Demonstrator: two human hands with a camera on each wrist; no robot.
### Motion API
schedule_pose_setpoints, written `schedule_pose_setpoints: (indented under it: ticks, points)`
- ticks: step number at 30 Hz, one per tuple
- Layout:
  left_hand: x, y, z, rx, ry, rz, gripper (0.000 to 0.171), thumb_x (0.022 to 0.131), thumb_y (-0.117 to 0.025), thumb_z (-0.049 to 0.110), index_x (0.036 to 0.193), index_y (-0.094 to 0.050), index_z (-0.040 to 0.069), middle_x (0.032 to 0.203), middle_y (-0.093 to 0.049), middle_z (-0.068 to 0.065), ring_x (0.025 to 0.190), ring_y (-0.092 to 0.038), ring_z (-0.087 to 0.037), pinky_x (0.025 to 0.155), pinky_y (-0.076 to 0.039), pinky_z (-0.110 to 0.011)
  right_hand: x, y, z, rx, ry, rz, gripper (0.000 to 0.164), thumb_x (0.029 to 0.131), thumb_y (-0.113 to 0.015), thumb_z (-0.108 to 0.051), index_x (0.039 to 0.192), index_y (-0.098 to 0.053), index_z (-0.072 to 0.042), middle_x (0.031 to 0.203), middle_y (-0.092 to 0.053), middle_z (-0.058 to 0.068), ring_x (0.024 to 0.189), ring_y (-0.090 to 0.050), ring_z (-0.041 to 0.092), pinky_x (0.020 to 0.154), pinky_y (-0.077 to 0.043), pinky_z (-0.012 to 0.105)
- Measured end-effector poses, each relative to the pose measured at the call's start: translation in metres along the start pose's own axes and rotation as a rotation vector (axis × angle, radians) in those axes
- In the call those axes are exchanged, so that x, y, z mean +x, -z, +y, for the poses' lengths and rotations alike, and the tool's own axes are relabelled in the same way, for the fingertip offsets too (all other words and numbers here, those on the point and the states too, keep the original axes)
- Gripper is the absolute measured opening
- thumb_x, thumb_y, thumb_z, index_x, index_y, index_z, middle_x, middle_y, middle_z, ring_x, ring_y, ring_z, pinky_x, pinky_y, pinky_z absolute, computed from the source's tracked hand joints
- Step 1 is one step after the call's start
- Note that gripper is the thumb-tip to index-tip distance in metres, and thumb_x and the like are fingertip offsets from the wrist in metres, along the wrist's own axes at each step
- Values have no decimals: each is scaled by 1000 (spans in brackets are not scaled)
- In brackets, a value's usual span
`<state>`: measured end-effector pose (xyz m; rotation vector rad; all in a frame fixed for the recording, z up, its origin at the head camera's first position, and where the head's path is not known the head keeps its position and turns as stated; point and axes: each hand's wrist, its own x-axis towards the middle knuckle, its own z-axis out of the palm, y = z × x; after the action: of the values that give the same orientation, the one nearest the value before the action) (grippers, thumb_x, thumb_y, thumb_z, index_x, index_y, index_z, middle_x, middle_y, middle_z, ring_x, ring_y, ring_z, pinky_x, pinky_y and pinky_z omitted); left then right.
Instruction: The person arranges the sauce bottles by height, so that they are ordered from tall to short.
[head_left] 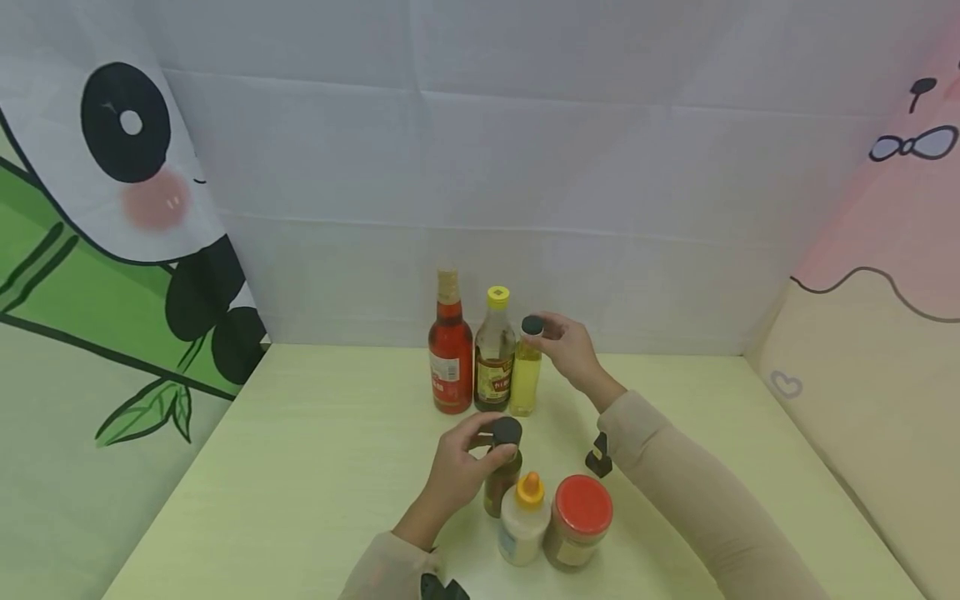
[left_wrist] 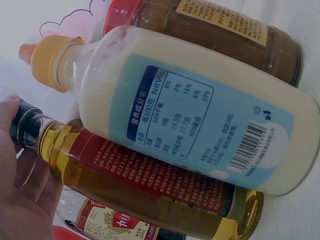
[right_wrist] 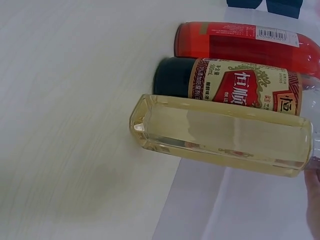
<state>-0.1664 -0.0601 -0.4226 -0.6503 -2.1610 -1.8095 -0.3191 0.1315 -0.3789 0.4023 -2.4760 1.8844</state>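
In the head view my left hand [head_left: 456,468] grips a brown-gold bottle [head_left: 501,490] by its black cap, thumb on the near side. The left wrist view shows this bottle's dark red label [left_wrist: 150,167]. My right hand [head_left: 572,354] holds a slim bottle of pale yellow liquid [head_left: 525,385] at the neck, just under its dark cap. That bottle stands at the right end of the back row, close beside a yellow-capped bottle [head_left: 493,371] of dark liquid. In the right wrist view only a sliver of the right hand [right_wrist: 313,200] shows.
A bottle of red liquid [head_left: 451,362] stands at the back row's left end. Nearer me, a white squeeze bottle [head_left: 522,531] with an orange tip and a red-lidded jar [head_left: 577,529] stand beside the left-hand bottle. A fabric wall [head_left: 337,283] rises behind the table [head_left: 315,467].
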Motion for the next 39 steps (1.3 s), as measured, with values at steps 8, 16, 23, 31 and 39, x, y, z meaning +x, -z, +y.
schedule_pose_setpoints:
  ticks: [8,16,23,31,39]
  points:
    - [0,0,-3,-5,-1,5,28,86,-72,3,114,-66,2,104,-68,-6,94,-65,-23,82,-55,-39,1,1,-2,-39,-8,-1,51,90,-72,-14,135,-54,-2,131,-57,18,119,-55,32,98,-46,44]
    - [0,-1,-3,-7,21,-1,29,86,-72,3,114,-66,1,105,-68,-7,96,-64,-27,83,-55,-42,1,2,-3,-50,-5,-31,50,90,-72,-13,135,-54,-2,129,-59,17,118,-56,31,96,-47,44]
    - [1,-2,-4,-4,25,7,29,86,-73,4,115,-66,2,105,-68,-6,95,-64,-26,83,-55,-42,-6,7,-7,-14,12,-69,54,91,-71,-13,139,-49,0,134,-56,18,121,-55,31,99,-45,43]
    - [1,-2,-5,-2,11,7,29,86,-73,4,114,-66,2,106,-68,-6,96,-64,-27,83,-55,-43,-16,14,-7,19,23,-97,56,92,-69,-11,141,-45,3,138,-51,20,126,-50,32,100,-44,40]
    - [1,-2,-4,-8,9,11,30,86,-72,3,115,-66,2,106,-68,-6,95,-64,-25,83,-55,-39,-27,20,-4,46,25,-111,55,93,-67,-8,140,-44,7,139,-50,22,128,-48,33,101,-43,39]
